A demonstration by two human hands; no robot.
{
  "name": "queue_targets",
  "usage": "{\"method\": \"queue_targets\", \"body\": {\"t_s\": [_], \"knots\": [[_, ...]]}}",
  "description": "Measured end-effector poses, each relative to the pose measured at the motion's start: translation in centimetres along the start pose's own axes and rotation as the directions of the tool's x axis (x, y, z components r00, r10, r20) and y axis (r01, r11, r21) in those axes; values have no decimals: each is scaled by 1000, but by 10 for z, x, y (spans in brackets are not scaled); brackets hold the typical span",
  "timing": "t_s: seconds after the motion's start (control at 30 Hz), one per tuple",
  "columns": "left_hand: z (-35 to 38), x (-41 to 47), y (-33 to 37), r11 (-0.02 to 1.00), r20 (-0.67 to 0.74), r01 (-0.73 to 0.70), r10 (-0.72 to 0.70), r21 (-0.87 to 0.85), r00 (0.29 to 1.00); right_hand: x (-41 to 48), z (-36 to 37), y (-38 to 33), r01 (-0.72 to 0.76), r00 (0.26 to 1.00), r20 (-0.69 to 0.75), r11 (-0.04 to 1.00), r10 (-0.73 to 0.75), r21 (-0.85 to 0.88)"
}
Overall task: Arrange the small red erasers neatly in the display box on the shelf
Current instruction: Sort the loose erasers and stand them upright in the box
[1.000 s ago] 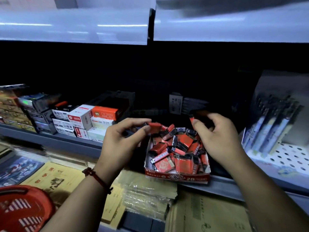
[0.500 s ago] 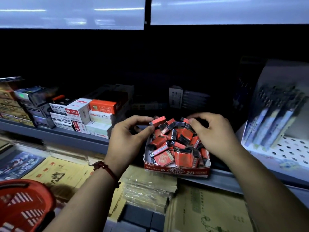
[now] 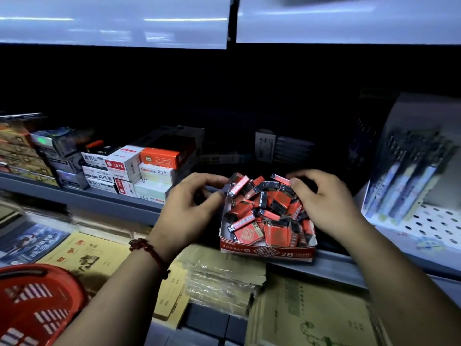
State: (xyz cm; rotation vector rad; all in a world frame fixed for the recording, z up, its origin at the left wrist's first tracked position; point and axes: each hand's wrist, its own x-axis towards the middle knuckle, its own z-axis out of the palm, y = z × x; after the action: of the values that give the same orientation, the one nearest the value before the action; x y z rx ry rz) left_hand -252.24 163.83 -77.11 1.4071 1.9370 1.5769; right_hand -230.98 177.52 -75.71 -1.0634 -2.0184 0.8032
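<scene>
I see the grey shelf [image 3: 99, 203] carrying the red display box [image 3: 267, 252] at its front lip. The small red erasers [image 3: 264, 211] lie heaped every way inside the box and rise above its walls, so I judge the tidying barely begun. The left hand [image 3: 189, 208] sits at the box's far-left corner, thumb and forefinger narrowed to pinch one eraser [image 3: 239, 186] on the rim, likely to lay it flat; the right hand [image 3: 324, 203] arches over the box's far-right side with fingers curled onto the heap, though I cannot tell whether it grips anything.
</scene>
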Motion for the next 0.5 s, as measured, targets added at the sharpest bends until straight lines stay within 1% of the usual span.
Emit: {"method": "queue_targets", "body": {"t_s": [0.03, 0.1, 0.13, 0.2, 0.27, 0.33, 0.5], "knots": [[-3, 1, -1, 1000, -41, 22, -21, 18, 999, 0, 0, 0, -3, 1000, -4, 1000, 3, 10], [-12, 4, -3, 988, -89, 44, -31, 149, 996, 0, 0, 1, -15, 1000, -3, 999, 15, 41], [-15, 5, -3, 967, -70, 42, -25, 251, 997, 0, 1, 1, -22, 1000, -1, 998, 22, 59], [-20, 3, -1, 905, 42, 5, -25, 425, 999, -1, 1, 2, -34, 999, 0, 996, 34, 87], [-22, 1, -1, 850, 138, -34, -46, 526, 989, 0, 2, 2, -44, 999, 0, 994, 44, 104], [-23, 0, 0, 822, 160, -52, -48, 568, 986, 0, 2, 2, -53, 999, -7, 991, 54, 123], [-24, 1, 1, 852, 133, -34, -42, 522, 990, 0, 4, 0, -46, 999, -22, 991, 49, 128]]}}
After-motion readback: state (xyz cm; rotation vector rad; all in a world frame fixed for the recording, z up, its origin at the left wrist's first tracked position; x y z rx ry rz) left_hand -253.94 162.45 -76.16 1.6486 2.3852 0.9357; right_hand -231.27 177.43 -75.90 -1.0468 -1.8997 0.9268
